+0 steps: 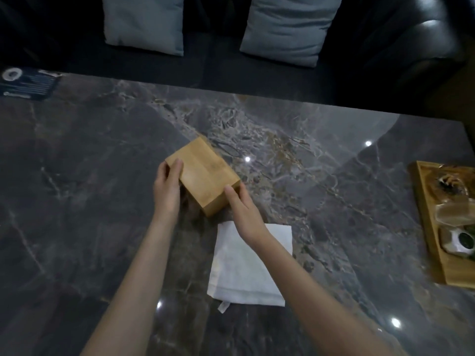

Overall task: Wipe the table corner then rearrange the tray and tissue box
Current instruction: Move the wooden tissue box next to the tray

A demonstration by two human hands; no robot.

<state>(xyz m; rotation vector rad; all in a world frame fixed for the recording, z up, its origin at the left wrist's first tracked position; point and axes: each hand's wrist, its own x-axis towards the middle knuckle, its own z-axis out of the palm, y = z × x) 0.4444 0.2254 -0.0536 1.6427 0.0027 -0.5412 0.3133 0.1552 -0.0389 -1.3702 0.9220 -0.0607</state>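
A wooden tissue box (203,173) sits angled on the dark marble table (90,176), near its middle. My left hand (168,188) grips the box's left end, fingers curled over its top edge. My right hand (243,206) holds the box's near right corner, thumb on top. A folded white cloth (246,268) lies flat on the table just below the box, partly under my right forearm. The wooden tray (434,242) with tea ware rests at the table's right edge, partly cut off by the frame.
A dark printed card (28,84) lies at the table's far left corner. Behind the table stands a black sofa (385,47) with two grey cushions (285,27). Ceiling lights glint off the polished tabletop.
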